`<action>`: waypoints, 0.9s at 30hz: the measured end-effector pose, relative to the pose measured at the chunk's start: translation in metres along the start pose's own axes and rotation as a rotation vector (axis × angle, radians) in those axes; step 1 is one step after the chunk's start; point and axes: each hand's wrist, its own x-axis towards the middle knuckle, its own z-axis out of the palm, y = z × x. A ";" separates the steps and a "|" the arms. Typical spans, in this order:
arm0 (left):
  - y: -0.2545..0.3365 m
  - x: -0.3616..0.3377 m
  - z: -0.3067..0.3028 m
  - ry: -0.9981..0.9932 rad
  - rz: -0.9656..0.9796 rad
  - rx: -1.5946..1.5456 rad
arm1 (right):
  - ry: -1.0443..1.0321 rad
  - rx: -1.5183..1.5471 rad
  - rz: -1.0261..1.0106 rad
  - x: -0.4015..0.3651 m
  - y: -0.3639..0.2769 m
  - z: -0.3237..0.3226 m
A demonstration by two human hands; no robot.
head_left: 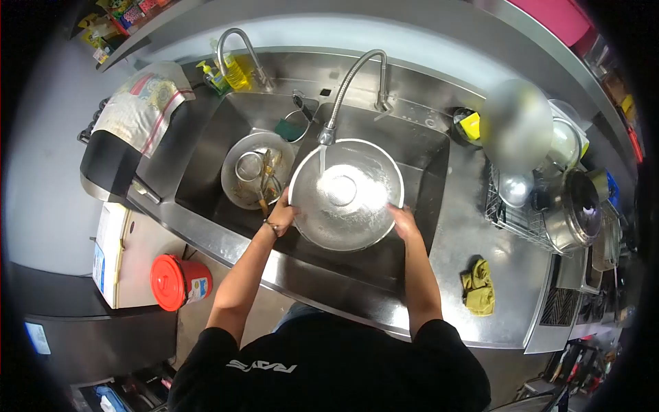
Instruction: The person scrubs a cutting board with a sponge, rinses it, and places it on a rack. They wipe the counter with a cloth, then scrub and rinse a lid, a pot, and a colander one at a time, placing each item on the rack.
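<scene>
I hold a wide, shiny round metal bowl (347,225) over the right sink basin (419,175). My left hand (282,214) grips its left rim, and my right hand (403,220) grips the rim at the right. Fingers of both hands are partly hidden behind the bowl. Directly above its far side is the flexible faucet (327,136), from which water runs into the bowl. Beside my left hand, in the left basin, another metal bowl (233,189) contains a small round strainer-like piece (248,166) and several soiled utensils (270,180).
A second faucet (240,33) and soap bottles (233,73) stand behind the left basin. To the right are a folded yellow-green cloth (479,288) and a wire dish rack (511,223) with pots. A red lidded bucket (171,283) is below the counter's left edge.
</scene>
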 end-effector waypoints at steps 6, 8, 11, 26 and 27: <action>-0.001 0.056 0.037 0.141 0.289 1.013 | 0.310 -0.176 -0.403 -0.009 0.020 -0.023; 0.024 0.071 0.052 0.054 0.408 0.951 | 0.351 -0.330 -0.602 -0.025 -0.013 0.002; 0.050 0.087 0.071 -0.092 0.552 0.951 | 0.483 -0.843 -0.803 -0.060 -0.063 0.051; 0.031 0.039 0.014 0.341 0.781 0.864 | 0.004 -1.696 -1.354 -0.003 -0.098 0.228; 0.025 0.034 0.012 0.356 0.778 0.861 | -0.010 -1.698 -1.361 0.004 -0.095 0.239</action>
